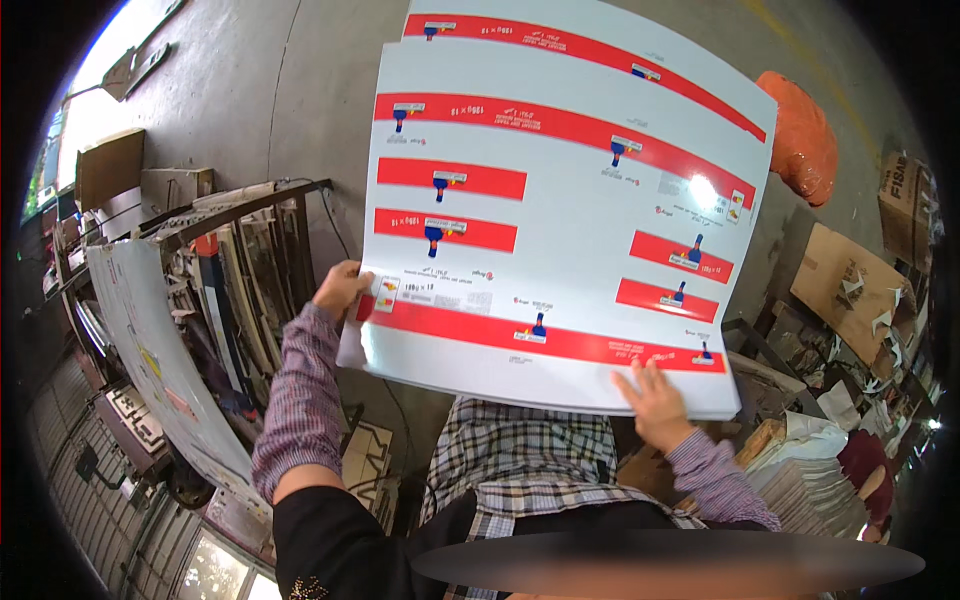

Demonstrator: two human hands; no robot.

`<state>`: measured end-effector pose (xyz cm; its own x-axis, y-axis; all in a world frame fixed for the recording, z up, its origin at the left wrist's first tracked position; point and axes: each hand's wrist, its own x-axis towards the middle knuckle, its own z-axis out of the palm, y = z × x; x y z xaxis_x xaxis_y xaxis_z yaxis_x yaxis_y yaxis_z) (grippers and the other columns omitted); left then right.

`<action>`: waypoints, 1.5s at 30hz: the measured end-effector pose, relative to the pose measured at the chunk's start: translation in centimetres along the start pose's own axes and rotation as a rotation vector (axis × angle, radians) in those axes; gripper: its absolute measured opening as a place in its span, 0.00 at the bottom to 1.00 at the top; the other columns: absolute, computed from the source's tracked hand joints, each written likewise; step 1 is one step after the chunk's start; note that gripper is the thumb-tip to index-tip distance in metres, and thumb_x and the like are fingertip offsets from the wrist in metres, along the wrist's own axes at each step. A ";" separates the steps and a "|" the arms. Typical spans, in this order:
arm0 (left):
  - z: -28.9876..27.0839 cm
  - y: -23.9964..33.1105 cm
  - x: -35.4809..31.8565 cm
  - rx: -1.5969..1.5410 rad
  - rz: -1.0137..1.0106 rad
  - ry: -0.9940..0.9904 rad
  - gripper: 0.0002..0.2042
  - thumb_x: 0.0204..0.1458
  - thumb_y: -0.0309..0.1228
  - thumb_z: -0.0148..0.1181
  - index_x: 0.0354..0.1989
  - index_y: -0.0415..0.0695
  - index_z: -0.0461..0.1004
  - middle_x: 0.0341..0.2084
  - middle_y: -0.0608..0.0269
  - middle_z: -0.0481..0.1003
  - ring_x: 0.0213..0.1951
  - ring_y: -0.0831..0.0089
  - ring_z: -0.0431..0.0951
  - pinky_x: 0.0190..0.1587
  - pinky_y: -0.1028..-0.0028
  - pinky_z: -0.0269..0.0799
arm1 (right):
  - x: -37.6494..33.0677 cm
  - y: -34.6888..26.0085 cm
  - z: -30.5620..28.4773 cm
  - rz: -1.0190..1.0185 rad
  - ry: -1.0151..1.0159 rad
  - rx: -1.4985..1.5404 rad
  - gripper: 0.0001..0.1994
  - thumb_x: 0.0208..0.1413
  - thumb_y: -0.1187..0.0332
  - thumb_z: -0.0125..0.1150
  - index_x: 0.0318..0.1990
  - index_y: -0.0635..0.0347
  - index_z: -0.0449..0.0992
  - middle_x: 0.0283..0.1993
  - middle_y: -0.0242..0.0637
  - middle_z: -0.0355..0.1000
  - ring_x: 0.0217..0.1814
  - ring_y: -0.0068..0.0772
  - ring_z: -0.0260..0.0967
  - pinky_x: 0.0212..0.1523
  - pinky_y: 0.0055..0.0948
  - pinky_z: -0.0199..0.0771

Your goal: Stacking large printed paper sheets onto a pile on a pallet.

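Observation:
A large stack of glossy white printed sheets (570, 240) with red bands and small blue figures spreads out in front of me. Its top sheet sits slightly askew, so another sheet shows past the far edge. My left hand (342, 290) is closed on the left edge of the top sheet, near the near-left corner, which curls up a little. Close to the near-right corner, my right hand (655, 402) lies on the near edge with its fingers stretched over the printed surface. What carries the stack is hidden beneath it.
To the left stands a metal rack (245, 215) packed with upright boards, a large white panel (165, 340) leaning along it. An orange sack (800, 140) lies beyond the stack. Flattened cardboard (850, 290) and piled paper (815, 495) are on the right, beside another person's dark red sleeve (868, 465).

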<state>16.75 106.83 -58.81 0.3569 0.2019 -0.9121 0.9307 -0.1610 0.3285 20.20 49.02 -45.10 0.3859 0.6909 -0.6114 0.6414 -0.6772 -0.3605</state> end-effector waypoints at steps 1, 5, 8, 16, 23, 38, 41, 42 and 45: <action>-0.7 -1.6 0.0 -0.066 0.062 0.032 0.20 0.55 0.29 0.60 0.53 0.30 0.70 0.42 0.54 0.77 0.41 0.68 0.77 0.45 0.70 0.74 | 0.8 -1.2 -0.1 0.037 -0.121 0.093 0.38 0.45 0.68 0.65 0.68 0.46 0.60 0.64 0.55 0.61 0.67 0.63 0.56 0.62 0.53 0.64; 0.0 3.8 -4.5 -0.246 -0.015 -0.071 0.19 0.52 0.26 0.58 0.54 0.40 0.69 0.44 0.57 0.76 0.45 0.66 0.77 0.43 0.66 0.76 | 8.2 6.9 -1.9 -0.024 -0.112 0.214 0.39 0.42 0.57 0.72 0.65 0.38 0.64 0.64 0.41 0.62 0.72 0.48 0.51 0.71 0.63 0.39; -1.3 1.0 -2.4 -0.387 0.010 -0.044 0.19 0.46 0.29 0.56 0.50 0.42 0.71 0.42 0.60 0.76 0.42 0.66 0.76 0.43 0.67 0.75 | 23.6 14.9 -10.6 0.184 0.510 -0.139 0.26 0.55 0.61 0.62 0.62 0.48 0.67 0.57 0.40 0.66 0.63 0.45 0.59 0.64 0.57 0.55; 0.8 11.3 4.7 -0.531 0.363 -0.081 0.24 0.54 0.45 0.62 0.48 0.33 0.73 0.44 0.54 0.77 0.43 0.68 0.78 0.47 0.69 0.72 | 35.0 21.4 -15.5 0.428 0.768 -0.120 0.23 0.61 0.50 0.52 0.55 0.57 0.70 0.56 0.43 0.68 0.63 0.44 0.62 0.57 0.51 0.64; 4.6 12.4 -2.3 -0.190 0.775 0.453 0.10 0.52 0.30 0.64 0.28 0.36 0.71 0.23 0.67 0.74 0.28 0.79 0.73 0.31 0.75 0.71 | 31.6 25.2 -21.6 0.390 0.277 0.283 0.32 0.48 0.37 0.63 0.45 0.60 0.78 0.44 0.37 0.75 0.48 0.38 0.71 0.47 0.36 0.71; -6.2 18.3 3.2 0.066 0.849 0.598 0.18 0.49 0.34 0.65 0.45 0.39 0.70 0.32 0.48 0.78 0.32 0.52 0.78 0.37 0.63 0.75 | 26.0 16.8 -25.3 -0.095 0.035 0.578 0.18 0.51 0.62 0.66 0.48 0.63 0.78 0.39 0.38 0.80 0.39 0.32 0.75 0.41 0.32 0.73; 2.3 32.9 -5.8 0.493 1.132 0.725 0.12 0.54 0.40 0.57 0.37 0.44 0.75 0.31 0.49 0.79 0.35 0.50 0.79 0.36 0.59 0.74 | 23.1 12.2 -21.9 0.378 0.407 0.098 0.11 0.51 0.67 0.60 0.40 0.62 0.77 0.39 0.49 0.77 0.45 0.52 0.74 0.43 0.47 0.73; 4.0 35.1 -7.3 0.539 1.139 0.679 0.14 0.55 0.43 0.54 0.36 0.44 0.76 0.30 0.49 0.79 0.36 0.49 0.79 0.37 0.57 0.74 | 22.1 10.1 -20.7 0.386 0.395 0.108 0.11 0.51 0.67 0.60 0.40 0.62 0.77 0.39 0.49 0.77 0.45 0.52 0.74 0.43 0.47 0.73; 10.2 39.0 -6.9 0.829 1.113 0.434 0.19 0.58 0.47 0.50 0.35 0.43 0.77 0.29 0.47 0.78 0.33 0.47 0.78 0.38 0.57 0.74 | 18.9 5.4 -15.1 0.402 0.648 0.007 0.25 0.46 0.71 0.59 0.56 0.62 0.69 0.54 0.50 0.71 0.57 0.48 0.68 0.54 0.49 0.67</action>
<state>49.80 89.27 -42.19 0.9843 -0.1513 -0.0907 -0.0981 -0.8968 0.4315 40.99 62.24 -47.99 0.9023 0.4000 -0.1611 0.3661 -0.9080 -0.2038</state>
